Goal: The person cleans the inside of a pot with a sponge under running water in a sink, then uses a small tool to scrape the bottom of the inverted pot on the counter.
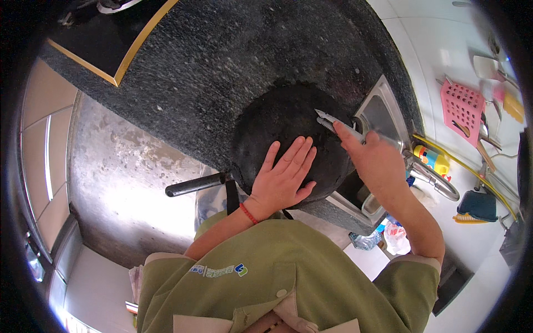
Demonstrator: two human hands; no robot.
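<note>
A round blackened pan [287,120] lies on the dark speckled stone counter, partly over the sink's edge, apparently with its underside up. Its black handle [195,185] points left, past the counter's front edge. My left hand [285,172], with a red bracelet at the wrist, rests flat on the pan, fingers slightly spread. A pair of metal kitchen scissors [329,120] is gripped in my right hand [377,160]; its pointed tip and serrated blade are over the pan's right part. Fingers hide most of the scissors' handles.
A stainless steel sink [385,108] with a curved faucet [437,183] is at the right. Behind it stand a yellow bottle [433,160] and a yellow hose. Utensils and a pink perforated basket [462,108] hang on the wall. A gold-edged black stove [108,45] lies upper left.
</note>
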